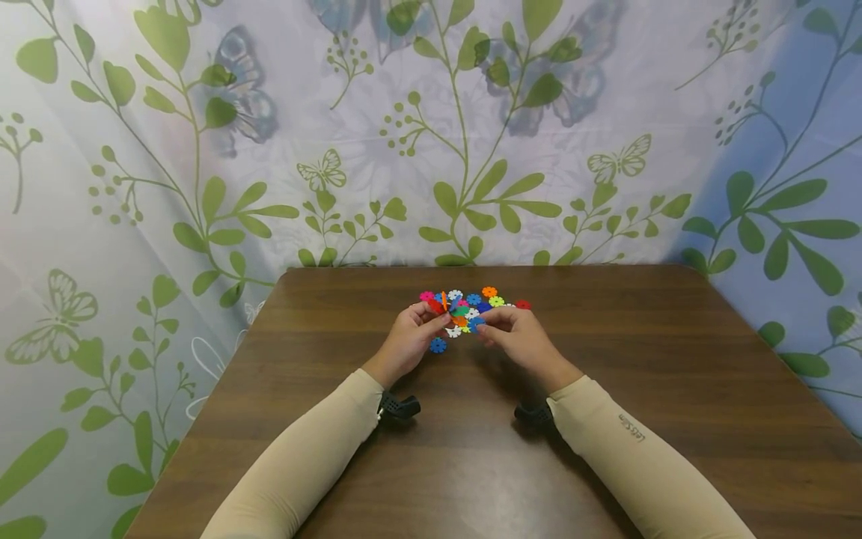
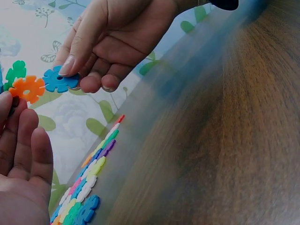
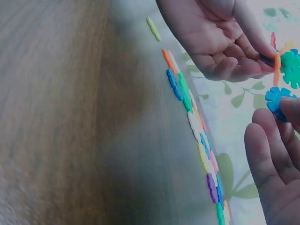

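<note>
My left hand (image 1: 408, 335) holds up a cluster of joined, notched plastic flower discs over the table. An orange disc (image 2: 35, 85) and a green disc (image 2: 18, 70) show in it, with red and blue pieces on the far side. Between thumb and fingers my right hand (image 1: 521, 335) pinches one blue disc (image 2: 52, 82). Its notched rim is right at the edge of the orange disc in the left wrist view. In the right wrist view the blue disc (image 3: 273, 97) sits just below the orange one, near the green disc (image 3: 289, 70). My left fingers partly hide the cluster.
Loose flower discs in many colours lie flat on the brown wooden table (image 1: 465, 464) behind and below the hands. Among them are an orange disc (image 1: 489, 291), a red disc (image 1: 524, 305) and a nearer blue disc (image 1: 438, 345). A leaf-patterned curtain (image 1: 377, 172) hangs behind the table.
</note>
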Tool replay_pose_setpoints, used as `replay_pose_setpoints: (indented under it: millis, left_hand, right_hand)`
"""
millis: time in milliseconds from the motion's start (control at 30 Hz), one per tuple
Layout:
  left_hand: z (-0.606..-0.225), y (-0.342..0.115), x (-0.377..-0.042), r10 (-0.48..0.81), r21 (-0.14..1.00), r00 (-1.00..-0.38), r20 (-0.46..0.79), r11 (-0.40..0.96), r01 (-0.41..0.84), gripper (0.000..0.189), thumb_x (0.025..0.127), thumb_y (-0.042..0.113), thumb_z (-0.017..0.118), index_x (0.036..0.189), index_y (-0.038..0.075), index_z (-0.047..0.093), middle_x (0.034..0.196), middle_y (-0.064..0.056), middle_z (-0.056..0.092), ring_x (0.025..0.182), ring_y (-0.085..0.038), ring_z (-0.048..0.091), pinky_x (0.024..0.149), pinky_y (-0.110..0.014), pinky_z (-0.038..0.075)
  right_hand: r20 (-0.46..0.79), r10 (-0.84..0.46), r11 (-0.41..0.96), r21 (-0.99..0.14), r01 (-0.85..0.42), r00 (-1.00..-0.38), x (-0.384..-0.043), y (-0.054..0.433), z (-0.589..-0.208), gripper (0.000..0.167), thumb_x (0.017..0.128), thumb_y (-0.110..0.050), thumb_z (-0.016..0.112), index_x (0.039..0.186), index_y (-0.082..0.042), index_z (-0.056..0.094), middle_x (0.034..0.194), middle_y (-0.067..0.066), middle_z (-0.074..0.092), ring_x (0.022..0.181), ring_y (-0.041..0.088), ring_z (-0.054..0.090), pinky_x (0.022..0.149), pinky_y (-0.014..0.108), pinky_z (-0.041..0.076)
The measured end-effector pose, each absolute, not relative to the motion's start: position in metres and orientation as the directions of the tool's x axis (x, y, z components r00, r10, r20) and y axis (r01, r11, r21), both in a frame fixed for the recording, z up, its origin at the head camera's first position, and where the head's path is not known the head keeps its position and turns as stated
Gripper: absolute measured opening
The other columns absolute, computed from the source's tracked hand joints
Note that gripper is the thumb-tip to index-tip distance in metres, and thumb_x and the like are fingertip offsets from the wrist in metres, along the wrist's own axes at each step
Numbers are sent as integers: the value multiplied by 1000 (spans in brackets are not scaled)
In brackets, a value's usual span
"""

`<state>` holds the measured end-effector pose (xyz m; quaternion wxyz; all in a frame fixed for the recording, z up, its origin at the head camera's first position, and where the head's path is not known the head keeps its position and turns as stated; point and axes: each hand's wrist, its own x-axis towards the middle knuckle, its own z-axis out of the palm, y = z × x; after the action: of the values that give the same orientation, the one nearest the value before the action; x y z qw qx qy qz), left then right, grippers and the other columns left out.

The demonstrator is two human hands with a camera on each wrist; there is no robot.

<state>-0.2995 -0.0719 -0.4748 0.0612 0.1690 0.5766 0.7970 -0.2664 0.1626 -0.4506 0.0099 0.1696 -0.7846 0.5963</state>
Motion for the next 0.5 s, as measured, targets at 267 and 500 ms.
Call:
replay_pose_setpoints:
  millis: [267,500]
  left_hand:
    - [-473,-72,-297,349,920,-911,218,-385,73,12,104,-7,60,112,-3,69,99,-9,74,87,-27,69,86,-41,58]
    - [-472,-73,-296,366,918,-912,185,-397,26,23,103,-9,61,126,-12,61,103,-11,75,87,-24,69,92,-40,57]
  right_hand:
    - [263,-266,206,-924,-321,-927,-264,157,-450,14,99,-6,75,109,4,76,96,22,74,83,37,71,79,36,61]
    - [300,-276,211,-908,-362,-913,-262,156,-449,16,99,-6,75,110,5,75,94,15,75,84,41,70,78,33,61]
